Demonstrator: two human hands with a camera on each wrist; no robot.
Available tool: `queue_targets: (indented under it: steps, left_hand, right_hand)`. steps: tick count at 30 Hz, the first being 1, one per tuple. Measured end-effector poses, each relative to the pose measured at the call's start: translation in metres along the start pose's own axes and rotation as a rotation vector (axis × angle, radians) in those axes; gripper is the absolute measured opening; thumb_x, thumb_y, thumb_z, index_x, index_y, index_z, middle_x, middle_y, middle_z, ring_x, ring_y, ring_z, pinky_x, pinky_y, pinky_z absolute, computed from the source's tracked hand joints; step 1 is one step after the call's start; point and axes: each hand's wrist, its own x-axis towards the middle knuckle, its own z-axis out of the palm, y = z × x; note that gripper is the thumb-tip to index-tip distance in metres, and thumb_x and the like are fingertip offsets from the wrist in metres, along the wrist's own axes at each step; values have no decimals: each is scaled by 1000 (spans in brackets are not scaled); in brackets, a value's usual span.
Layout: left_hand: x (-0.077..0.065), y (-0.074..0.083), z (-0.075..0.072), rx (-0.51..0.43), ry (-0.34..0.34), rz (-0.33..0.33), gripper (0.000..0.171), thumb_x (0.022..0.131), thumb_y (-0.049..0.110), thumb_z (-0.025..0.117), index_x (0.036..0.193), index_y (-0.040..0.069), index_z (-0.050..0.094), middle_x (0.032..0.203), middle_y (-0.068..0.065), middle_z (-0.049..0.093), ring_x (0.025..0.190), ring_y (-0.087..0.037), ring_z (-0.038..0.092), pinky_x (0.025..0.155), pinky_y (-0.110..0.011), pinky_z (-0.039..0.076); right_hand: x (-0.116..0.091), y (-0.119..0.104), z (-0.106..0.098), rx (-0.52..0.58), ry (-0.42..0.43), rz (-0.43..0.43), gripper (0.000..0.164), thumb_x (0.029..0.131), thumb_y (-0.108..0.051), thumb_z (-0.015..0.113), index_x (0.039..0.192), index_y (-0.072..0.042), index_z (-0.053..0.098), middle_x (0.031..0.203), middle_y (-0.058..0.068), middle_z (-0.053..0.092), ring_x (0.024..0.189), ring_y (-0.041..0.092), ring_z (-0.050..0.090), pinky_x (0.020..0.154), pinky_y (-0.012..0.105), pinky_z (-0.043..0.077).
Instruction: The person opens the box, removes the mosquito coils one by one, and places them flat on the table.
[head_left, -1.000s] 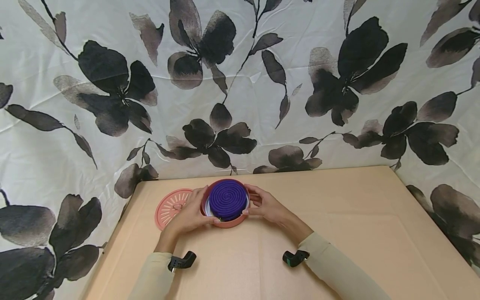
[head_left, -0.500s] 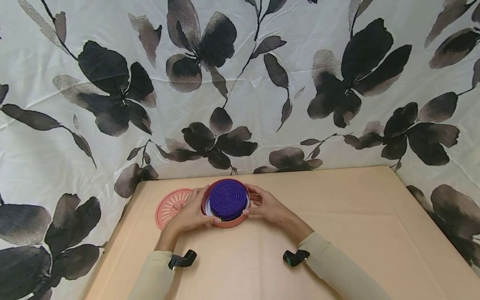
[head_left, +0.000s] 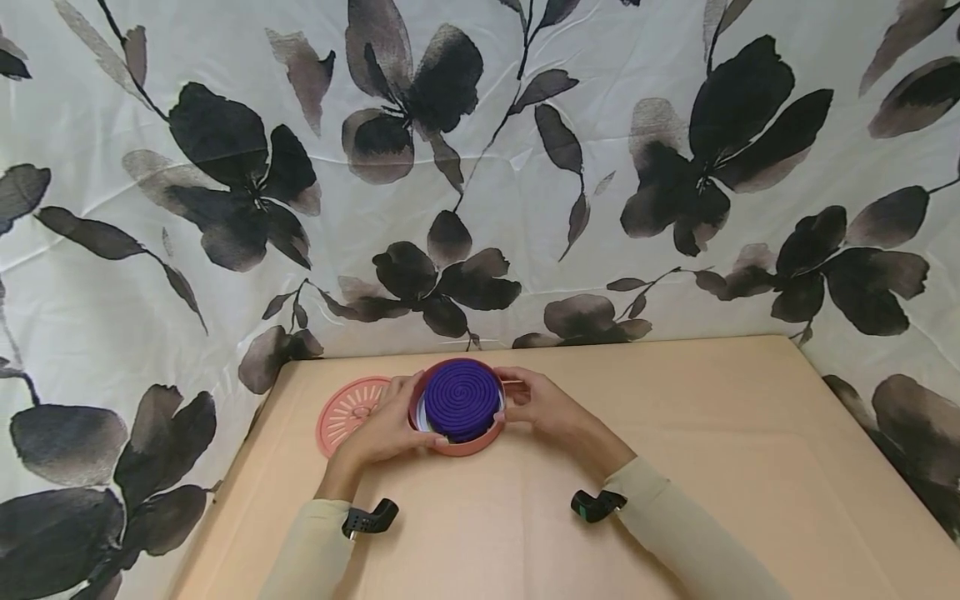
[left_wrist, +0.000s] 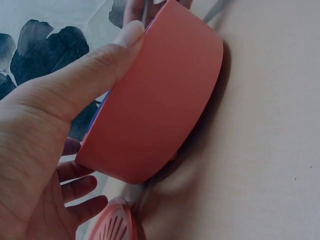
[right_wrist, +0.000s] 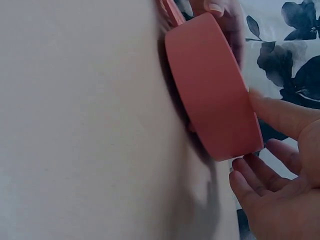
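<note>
A round coral-red container (head_left: 465,450) stands on the table, slightly off centre to the left. In it lies a purple disc with a spiral coil pattern (head_left: 463,400), and a white edge shows under its left side. My left hand (head_left: 386,425) grips the container's left side, its thumb along the near rim; the left wrist view shows that thumb pressing on the coral-red wall (left_wrist: 160,95). On the opposite side my right hand (head_left: 551,412) holds the container between thumb and fingers. The right wrist view shows the right thumb at the rim and the fingertips (right_wrist: 240,167) close below the wall.
A coral-red slotted lid (head_left: 341,417) lies flat to the left, partly behind the left hand. The tan table (head_left: 675,467) ends at a white cloth with dark flowers (head_left: 585,275) behind it. Each wrist wears a black device (head_left: 371,518).
The head view has shifted a little, so everything sits slightly farther right. The right thumb has moved slightly up along the rim. The container and left hand keep their places.
</note>
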Motion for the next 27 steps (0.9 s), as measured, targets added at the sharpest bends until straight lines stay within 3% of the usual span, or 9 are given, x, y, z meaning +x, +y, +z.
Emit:
queue_targets:
  steps: [6, 13, 22, 27]
  left_hand:
    - [-3, -1, 2, 12, 17, 15, 123, 65, 61, 88, 161, 18, 25, 146, -9, 37, 139, -32, 36, 112, -63, 35]
    - [-8, 1, 4, 5, 16, 12, 123, 65, 63, 88, 161, 19, 25, 147, -9, 36, 139, -32, 36, 112, -63, 35]
    - [-9, 1, 3, 9, 6, 4, 121, 66, 60, 88, 161, 19, 24, 148, -8, 35, 140, -32, 36, 112, -62, 36]
    - [-11, 1, 0, 8, -4, 5, 121, 67, 63, 87, 161, 19, 24, 148, -9, 35, 139, -32, 36, 112, -62, 35]
  right_hand:
    - [2, -14, -1, -67, -3, -57, 65, 87, -3, 78, 146, -1, 50, 148, 16, 51, 140, 37, 47, 113, 53, 38]
    - [5, -28, 0, -175, 3, -102, 61, 86, -1, 79, 142, 1, 54, 144, 19, 55, 139, 37, 48, 114, 51, 38]
    - [13, -36, 7, -152, 4, -113, 58, 86, 3, 77, 140, 0, 56, 144, 21, 55, 137, 39, 49, 114, 53, 37]
    - [18, -37, 16, -223, 6, -135, 55, 86, 3, 77, 137, 2, 59, 140, 20, 57, 133, 38, 53, 112, 54, 39]
